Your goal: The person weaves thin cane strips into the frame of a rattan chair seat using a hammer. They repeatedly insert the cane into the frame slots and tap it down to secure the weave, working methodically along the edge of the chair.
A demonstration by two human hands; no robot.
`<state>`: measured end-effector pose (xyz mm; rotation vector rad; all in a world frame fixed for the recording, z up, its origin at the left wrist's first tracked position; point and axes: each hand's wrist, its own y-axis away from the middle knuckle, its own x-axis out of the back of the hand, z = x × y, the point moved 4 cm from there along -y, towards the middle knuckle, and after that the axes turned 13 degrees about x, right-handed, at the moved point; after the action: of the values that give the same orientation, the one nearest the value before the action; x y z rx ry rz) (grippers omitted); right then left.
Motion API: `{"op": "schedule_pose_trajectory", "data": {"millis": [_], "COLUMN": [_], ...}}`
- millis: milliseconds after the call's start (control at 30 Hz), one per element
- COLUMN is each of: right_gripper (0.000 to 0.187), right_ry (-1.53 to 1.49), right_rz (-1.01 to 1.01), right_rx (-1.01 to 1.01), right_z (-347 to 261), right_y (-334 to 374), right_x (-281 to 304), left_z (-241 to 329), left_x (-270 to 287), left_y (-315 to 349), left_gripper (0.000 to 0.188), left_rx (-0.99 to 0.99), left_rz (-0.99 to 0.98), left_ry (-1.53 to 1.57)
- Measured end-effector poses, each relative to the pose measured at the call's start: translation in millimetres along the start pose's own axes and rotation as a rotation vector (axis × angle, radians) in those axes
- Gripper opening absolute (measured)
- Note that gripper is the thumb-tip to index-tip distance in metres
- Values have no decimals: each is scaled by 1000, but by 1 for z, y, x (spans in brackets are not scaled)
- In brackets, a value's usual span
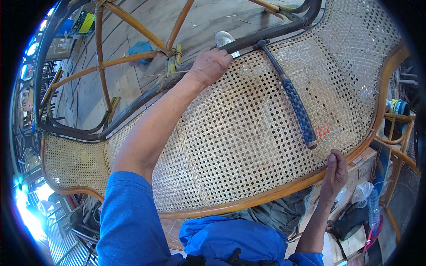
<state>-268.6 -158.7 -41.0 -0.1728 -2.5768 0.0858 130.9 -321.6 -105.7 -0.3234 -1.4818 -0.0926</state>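
Observation:
A wide panel of woven cane webbing (pixel 239 142) spreads across in front of me, set in a curved frame. My left hand (pixel 213 66) reaches to the panel's far edge, its fingers curled in against the dark rail (pixel 248 43); what they grip is hidden. On the webbing lies a hammer (pixel 295 102), its small dark head touching the far rail and its dark patterned grip pointing toward me. My right hand (pixel 336 175) is just past the grip's end, by the near brown rail (pixel 284 190). Its thumb and fingertips are pressed together; anything between them is too small to make out.
Brown rattan poles (pixel 133 24) meet at a bound joint beyond the panel. A blue crumpled thing (pixel 140 51) lies on the floor, near a white shoe (pixel 224 39). Small red light marks (pixel 322 131) show on the webbing. A clear plastic bottle (pixel 373 208) is at the right.

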Motion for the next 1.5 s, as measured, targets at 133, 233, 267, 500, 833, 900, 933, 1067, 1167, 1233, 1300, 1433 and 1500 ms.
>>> {"op": "schedule_pose_trajectory", "data": {"millis": [133, 233, 267, 500, 833, 900, 933, 1067, 1167, 1233, 1300, 1433, 1500], "right_gripper": [12, 12, 13, 13, 12, 12, 12, 17, 17, 14, 17, 24, 31], "right_ry": [-5, 9, 15, 32, 119, 124, 128, 90, 105, 111, -94, 13, 22], "right_rz": [8, 20, 27, 42, 57, 63, 66, 47, 48, 54, 51, -89, -298], "right_rx": [-8, -5, 6, 37, 49, 64, 71, 62, 62, 22, -64, 125, 67], "right_z": [2, 1, 1, 3, 2, 1, 1, 11, 10, 1, -10, -57, -77], "right_y": [0, 0, 0, 0, 1, 0, 0, 3, 2, -3, -16, -59, -80], "right_x": [1, 0, 0, -2, -3, -3, -3, -2, -1, -2, 2, -26, -64], "left_z": [2, -2, -3, -4, 3, 2, 3, 6, 4, -2, -12, -14, -7], "left_x": [3, 5, 4, -2, -5, -9, -10, -11, -12, -11, -9, -1, 5], "left_y": [-4, -5, -5, -4, 1, 7, 10, 11, 8, 8, 7, 5, 4], "left_gripper": [5, 7, 8, 10, 7, 9, 10, 10, 11, 14, 17, 23, 20], "left_rx": [148, 103, 78, -10, 160, 237, 276, 423, 503, 524, 551, 518, 529], "left_rz": [-43, -86, -132, -247, -77, -31, -8, 32, 46, 58, 144, -24, -85], "left_ry": [27, 74, 75, -18, 23, 95, 131, 158, 171, 220, 347, 381, 264]}}
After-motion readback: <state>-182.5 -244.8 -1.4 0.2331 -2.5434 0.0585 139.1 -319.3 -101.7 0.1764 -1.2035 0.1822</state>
